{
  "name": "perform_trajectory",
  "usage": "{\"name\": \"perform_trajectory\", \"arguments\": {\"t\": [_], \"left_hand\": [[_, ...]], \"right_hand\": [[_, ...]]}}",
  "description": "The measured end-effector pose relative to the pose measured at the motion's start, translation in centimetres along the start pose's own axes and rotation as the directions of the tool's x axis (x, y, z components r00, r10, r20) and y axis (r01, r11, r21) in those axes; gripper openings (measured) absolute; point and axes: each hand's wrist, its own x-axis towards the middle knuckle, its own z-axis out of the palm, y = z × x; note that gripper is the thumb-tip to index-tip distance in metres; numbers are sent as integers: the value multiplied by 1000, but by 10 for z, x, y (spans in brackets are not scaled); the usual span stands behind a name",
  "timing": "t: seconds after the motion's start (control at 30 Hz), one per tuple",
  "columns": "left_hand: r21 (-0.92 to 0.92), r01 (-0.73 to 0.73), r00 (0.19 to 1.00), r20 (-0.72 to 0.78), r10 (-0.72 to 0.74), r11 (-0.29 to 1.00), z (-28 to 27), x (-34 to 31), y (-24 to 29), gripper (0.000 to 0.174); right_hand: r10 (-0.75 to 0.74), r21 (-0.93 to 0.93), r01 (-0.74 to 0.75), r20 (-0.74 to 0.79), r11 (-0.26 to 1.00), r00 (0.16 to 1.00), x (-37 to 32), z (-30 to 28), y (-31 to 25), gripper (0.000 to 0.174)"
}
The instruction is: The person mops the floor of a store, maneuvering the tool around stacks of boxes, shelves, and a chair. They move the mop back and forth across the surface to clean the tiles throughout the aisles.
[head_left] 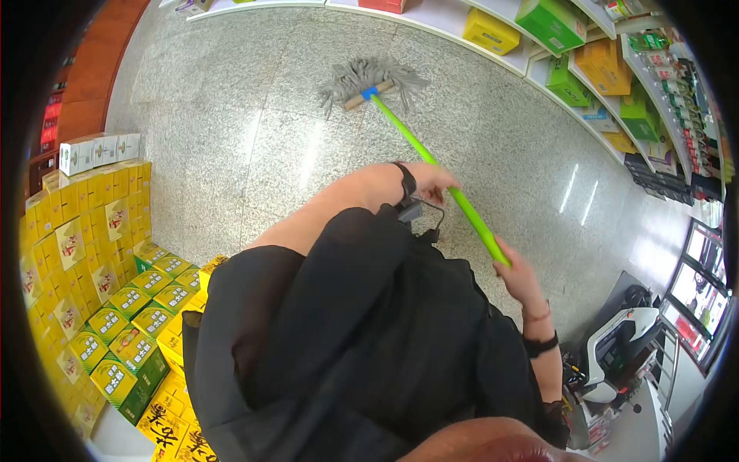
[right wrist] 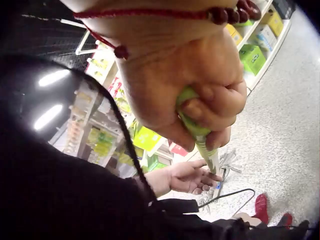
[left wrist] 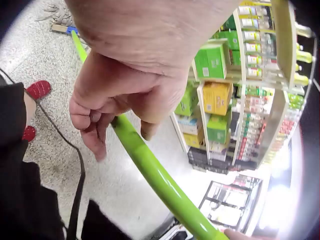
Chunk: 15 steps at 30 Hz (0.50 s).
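Note:
A string mop with grey strands (head_left: pixel 369 75), a wooden bar and a blue socket lies head-down on the speckled floor, ahead of the person. Its bright green handle (head_left: pixel 408 135) slants back toward the body. Near the handle's top end, the right hand (head_left: pixel 519 279) grips it, fingers curled round in the right wrist view. Farther down, the left hand (head_left: pixel 436 182) is at the handle with loose fingers; the right wrist view shows its palm (right wrist: pixel 185 177) spread. In the left wrist view, the handle (left wrist: pixel 160 182) passes between thumb and fingers without a closed grip.
Yellow cartons (head_left: pixel 77 254) and green-yellow boxes (head_left: pixel 135 346) are stacked at the left. White shelves (head_left: pixel 531 65) with boxes and bottles curve along the far and right sides. A white and black scooter-like vehicle (head_left: pixel 616 346) stands at the right. Red shoes (left wrist: pixel 39 90) show below.

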Motion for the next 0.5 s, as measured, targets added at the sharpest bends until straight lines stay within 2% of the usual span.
{"name": "perform_trajectory", "arguments": {"t": [0.03,0.1,0.17,0.23,0.37,0.47,0.5], "left_hand": [[-44,-31,997,-69,28,999,-19,4,3,52],[-174,-43,962,-272,-6,984,-56,8,11,46],[-142,-112,927,-371,52,983,-100,-8,24,41],[-281,-91,890,-454,-49,955,-139,-2,37,37],[-300,-114,836,-544,-71,947,-190,4,61,34],[-288,-152,840,-542,-30,945,-189,12,79,32],[-248,-124,856,-517,-23,961,-184,19,84,31]], "right_hand": [[-79,22,79,-13,997,997,23,-4,-5,49],[-90,3,90,17,996,996,73,-9,-25,48],[-237,-13,237,-52,971,970,130,-3,-29,48],[-193,21,193,4,981,981,171,-10,-60,49],[-189,55,187,30,981,982,230,-31,-86,49],[-145,152,131,86,980,986,237,-51,-78,49],[-202,100,196,54,976,978,235,-54,-65,50]]}}
